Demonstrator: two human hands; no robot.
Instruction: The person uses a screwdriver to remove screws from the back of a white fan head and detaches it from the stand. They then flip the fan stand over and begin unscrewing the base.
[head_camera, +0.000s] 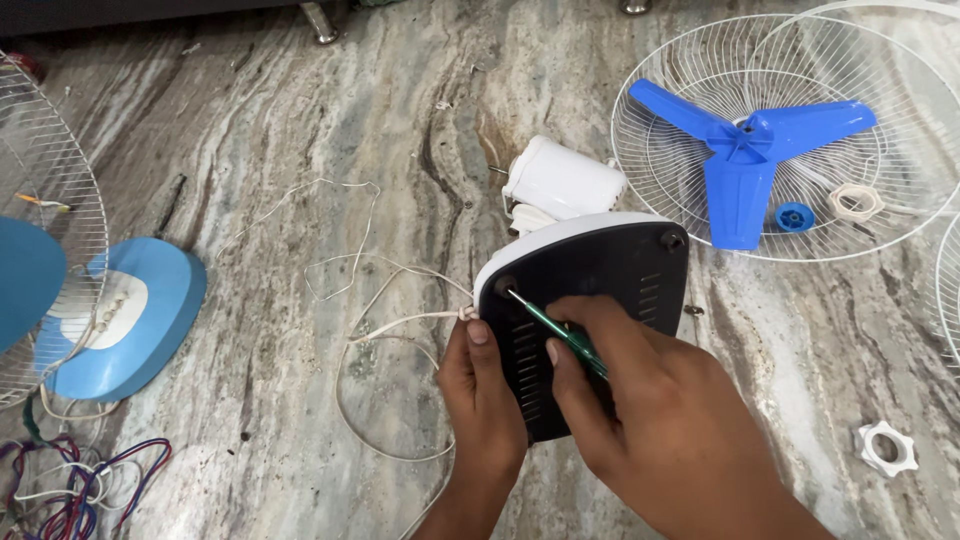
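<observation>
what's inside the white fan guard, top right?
Inside the white fan guard lie a blue three-blade fan blade, a small blue cap and a white ring nut. The blade covers the guard's centre.

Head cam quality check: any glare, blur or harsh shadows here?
Head view: soft even light, faint shadows under the hands; mild sheen on the marble floor, no blown glare; screwdriver and black fan base sharp; slight wide-angle stretch at the edges.
</observation>
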